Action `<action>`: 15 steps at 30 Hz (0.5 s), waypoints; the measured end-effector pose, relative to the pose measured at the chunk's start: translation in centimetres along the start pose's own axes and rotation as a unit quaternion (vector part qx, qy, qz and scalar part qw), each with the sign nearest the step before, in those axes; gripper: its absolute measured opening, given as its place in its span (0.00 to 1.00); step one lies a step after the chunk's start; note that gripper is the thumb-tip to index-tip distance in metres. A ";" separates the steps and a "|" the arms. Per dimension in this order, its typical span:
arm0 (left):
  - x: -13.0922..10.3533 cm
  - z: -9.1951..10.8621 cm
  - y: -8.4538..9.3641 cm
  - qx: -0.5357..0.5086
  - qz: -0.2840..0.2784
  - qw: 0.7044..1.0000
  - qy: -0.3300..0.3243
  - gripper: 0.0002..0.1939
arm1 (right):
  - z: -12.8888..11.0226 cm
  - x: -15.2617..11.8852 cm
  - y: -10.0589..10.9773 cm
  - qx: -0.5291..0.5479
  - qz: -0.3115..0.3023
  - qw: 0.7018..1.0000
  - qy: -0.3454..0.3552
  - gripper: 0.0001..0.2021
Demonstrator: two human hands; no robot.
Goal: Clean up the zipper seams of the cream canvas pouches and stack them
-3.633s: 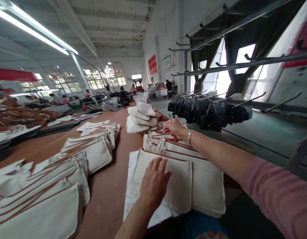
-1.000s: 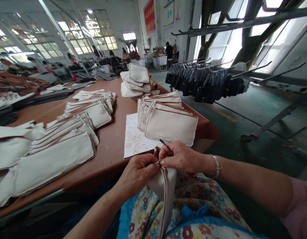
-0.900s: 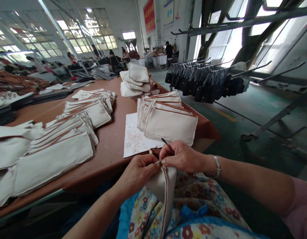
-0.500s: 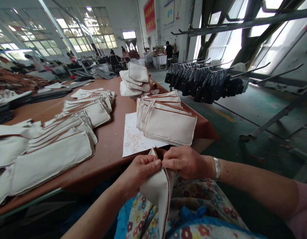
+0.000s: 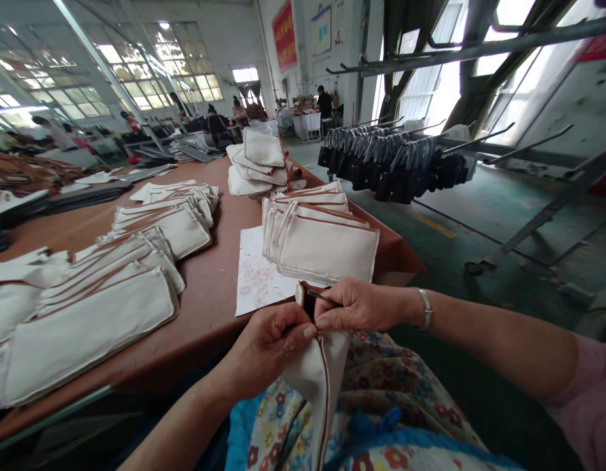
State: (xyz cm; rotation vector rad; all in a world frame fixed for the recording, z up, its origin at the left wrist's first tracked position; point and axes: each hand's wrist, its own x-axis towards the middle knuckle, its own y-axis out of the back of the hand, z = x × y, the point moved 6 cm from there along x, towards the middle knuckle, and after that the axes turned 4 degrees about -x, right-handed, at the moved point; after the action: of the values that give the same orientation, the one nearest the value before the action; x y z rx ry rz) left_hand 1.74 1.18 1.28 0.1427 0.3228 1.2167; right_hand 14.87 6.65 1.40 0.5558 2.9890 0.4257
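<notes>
A white fabric pouch (image 5: pixel 313 383) with a brown-edged seam hangs over my lap, its upper end near the table edge. My left hand (image 5: pixel 278 333) is closed on it, thumb and fingers pinching the fabric close to the top of the seam. Opposite, my right hand (image 5: pixel 356 305) is closed around a thin dark tool (image 5: pixel 325 299), whose kind I cannot make out. The right fingertips also touch the pouch by the seam, close to the left thumb. Behind them a brown flap (image 5: pixel 307 292) of the pouch stands up.
Beyond my hands, a pile of white pouches (image 5: pixel 327 245) rests partly on a white sheet (image 5: pixel 249 275) strewn with brown scraps. More pouches (image 5: pixel 97 320) lie in rows on the brown-covered table (image 5: pixel 209 288). Dark items (image 5: pixel 396 163) hang from a metal rack at right. People sit working far back.
My right hand has tilted, and the thin dark tool now shows above its fingers. The brown flap is more exposed. The view has shifted slightly to the right.
</notes>
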 end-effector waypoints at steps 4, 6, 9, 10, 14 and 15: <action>0.2 -1.2 -0.3 -0.060 0.000 0.998 0.001 0.19 | 0.6 0.0 -0.2 -0.016 0.070 0.997 0.041 0.13; 0.5 -2.0 -0.3 -0.128 -0.029 0.991 0.009 0.20 | 0.8 0.0 -0.3 0.002 0.082 0.995 0.054 0.15; 0.7 -2.1 0.2 -0.179 -0.073 0.981 0.004 0.25 | 0.6 -0.1 -0.3 0.057 0.059 0.995 0.055 0.17; 0.8 -2.0 0.5 -0.178 -0.082 0.981 0.009 0.27 | 0.5 -0.1 -0.2 0.069 0.053 0.995 0.051 0.18; 0.3 -1.1 0.8 -0.141 -0.132 0.980 0.053 0.22 | 0.2 -0.3 0.0 0.086 0.051 0.995 0.029 0.19; 0.2 -0.8 0.8 -0.133 -0.137 0.980 0.054 0.20 | 0.3 -0.3 0.0 0.089 0.054 0.994 0.024 0.19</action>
State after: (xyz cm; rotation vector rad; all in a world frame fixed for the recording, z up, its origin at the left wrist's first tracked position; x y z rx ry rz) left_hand 0.85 1.61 0.75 -0.1952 0.2615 0.9844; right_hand 15.15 6.58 1.14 0.7366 3.0720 0.1816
